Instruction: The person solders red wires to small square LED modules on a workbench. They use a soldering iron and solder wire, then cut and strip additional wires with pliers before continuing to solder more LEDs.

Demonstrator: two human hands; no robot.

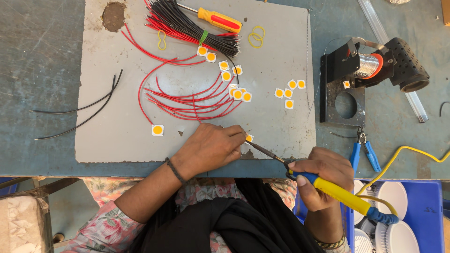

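Note:
My right hand [323, 178] grips a soldering iron [337, 192] with a yellow and blue handle; its tip reaches a small white square chip with an orange centre [249, 138] near the front edge of a grey board [281, 56]. My left hand [211, 147] rests on the board with its fingertips pinched on that chip, partly hiding it. Several red wires [192, 103] lie just beyond my left hand, joined to more such chips [239, 93]. One single chip [157, 130] lies to the left.
A bundle of black and red wires [187, 26] and a yellow-handled screwdriver [218, 19] lie at the back. Two loose black wires [79, 110] lie left. A black stand with a solder spool [368, 65], blue pliers [363, 150] and a blue tray of white discs [398, 211] stand right.

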